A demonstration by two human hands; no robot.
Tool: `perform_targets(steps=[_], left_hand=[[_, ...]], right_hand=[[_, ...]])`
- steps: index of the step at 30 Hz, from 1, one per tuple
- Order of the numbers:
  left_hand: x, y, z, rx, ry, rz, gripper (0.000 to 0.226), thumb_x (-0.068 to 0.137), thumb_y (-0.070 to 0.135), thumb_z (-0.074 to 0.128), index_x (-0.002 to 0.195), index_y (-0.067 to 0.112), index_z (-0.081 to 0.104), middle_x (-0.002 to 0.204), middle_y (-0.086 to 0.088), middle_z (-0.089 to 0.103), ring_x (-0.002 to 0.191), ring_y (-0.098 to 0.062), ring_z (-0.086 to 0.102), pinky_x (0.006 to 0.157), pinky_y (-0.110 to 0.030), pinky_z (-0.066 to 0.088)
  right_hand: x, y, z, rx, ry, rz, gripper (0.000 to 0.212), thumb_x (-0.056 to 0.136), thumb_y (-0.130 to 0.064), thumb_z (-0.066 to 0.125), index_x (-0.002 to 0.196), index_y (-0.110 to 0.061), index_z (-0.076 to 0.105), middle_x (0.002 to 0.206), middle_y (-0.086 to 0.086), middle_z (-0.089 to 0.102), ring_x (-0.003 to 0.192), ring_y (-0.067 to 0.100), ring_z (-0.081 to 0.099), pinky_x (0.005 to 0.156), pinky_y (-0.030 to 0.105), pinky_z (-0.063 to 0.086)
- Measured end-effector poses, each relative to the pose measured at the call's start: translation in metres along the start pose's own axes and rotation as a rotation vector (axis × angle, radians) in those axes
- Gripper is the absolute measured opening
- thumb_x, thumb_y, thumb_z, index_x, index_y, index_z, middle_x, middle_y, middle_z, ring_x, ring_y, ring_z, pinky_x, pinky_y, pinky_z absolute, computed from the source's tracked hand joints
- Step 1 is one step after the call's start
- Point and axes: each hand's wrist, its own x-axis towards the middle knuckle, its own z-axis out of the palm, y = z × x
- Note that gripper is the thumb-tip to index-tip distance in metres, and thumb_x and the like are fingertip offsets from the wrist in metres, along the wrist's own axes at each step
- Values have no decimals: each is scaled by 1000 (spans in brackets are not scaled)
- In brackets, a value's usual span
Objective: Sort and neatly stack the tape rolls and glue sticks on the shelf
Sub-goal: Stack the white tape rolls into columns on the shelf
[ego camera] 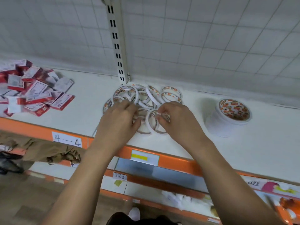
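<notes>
Several thin white tape rolls (152,95) with orange print inside lie in a loose heap on the white shelf (178,143), near the slotted upright. My left hand (118,120) is down on the heap's left side, fingers curled among the rolls. My right hand (175,117) pinches one upright tape roll (151,121) at the heap's front. A neat stack of tape rolls (227,117) stands to the right. A jumble of red-and-white boxes (34,91) lies at the far left.
The slotted metal upright (116,43) and a wire-grid back panel rise behind the shelf. The orange front edge carries a "4—4" label (67,138) and a yellow price tag (144,157). Lower shelves with goods sit below.
</notes>
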Motion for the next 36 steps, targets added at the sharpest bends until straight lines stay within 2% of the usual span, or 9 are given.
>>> perform_targets(steps=[6, 10, 13, 15, 19, 23, 27, 31, 36], left_hand=[[27, -30, 9, -86, 88, -43, 36, 84, 36, 72, 106, 10, 59, 108, -13, 51, 96, -35, 50, 77, -45, 47], [38, -40, 19, -96, -35, -55, 53, 86, 47, 64, 130, 20, 52, 135, -11, 43, 121, -37, 42, 93, -51, 42], [42, -46, 22, -112, -96, -70, 53, 88, 51, 59, 136, 28, 49, 146, -9, 37, 130, -37, 36, 98, -54, 38], [46, -50, 20, -163, -141, -113, 54, 88, 53, 58, 137, 33, 48, 150, -10, 33, 133, -38, 33, 101, -55, 36], [53, -53, 13, -268, -215, -143, 53, 85, 52, 62, 134, 34, 50, 144, -10, 40, 128, -38, 38, 102, -48, 39], [60, -51, 5, -256, -166, -145, 55, 81, 51, 64, 130, 30, 53, 136, -4, 48, 123, -32, 41, 97, -47, 42], [60, -48, 2, -240, -116, -154, 53, 79, 51, 65, 125, 26, 54, 133, -2, 51, 120, -31, 42, 94, -46, 40], [61, -42, 1, -242, -119, -114, 54, 79, 52, 64, 124, 25, 54, 131, 0, 51, 118, -30, 43, 94, -45, 38], [61, -27, 0, -289, -124, -54, 49, 76, 55, 63, 117, 28, 56, 124, 5, 52, 114, -27, 43, 93, -43, 39]], right_hand=[[12, -13, 14, -30, 59, 71, 10, 89, -23, 65, 91, -15, 68, 90, 5, 66, 82, 25, 61, 73, 41, 49], [13, -14, 18, -49, 101, 135, 9, 88, -20, 64, 89, -12, 69, 88, 7, 65, 82, 26, 60, 71, 39, 49], [22, -10, 21, -85, 157, 179, 12, 89, -20, 64, 90, -9, 68, 90, 11, 63, 84, 30, 59, 74, 40, 48], [32, -4, 23, -110, 164, 225, 23, 88, -30, 66, 95, -9, 65, 95, 11, 61, 87, 33, 57, 78, 40, 48], [54, 6, 25, -154, -7, 438, 68, 82, -67, 59, 127, -16, 49, 122, 11, 50, 108, 36, 49, 93, 43, 43], [67, 19, 20, -25, -180, 528, 84, 76, -80, 53, 143, -33, 36, 128, 11, 51, 120, 36, 46, 99, 42, 41], [66, 22, 15, 24, -214, 516, 71, 81, -69, 61, 137, -28, 47, 128, 3, 61, 121, 25, 53, 100, 35, 41], [61, 25, 12, 72, -113, 493, 64, 81, -56, 71, 133, -24, 55, 127, -1, 63, 121, 19, 55, 96, 24, 42], [56, 22, 13, 24, -28, 513, 79, 71, -59, 76, 135, -21, 49, 129, 5, 56, 123, 24, 49, 103, 32, 42]])
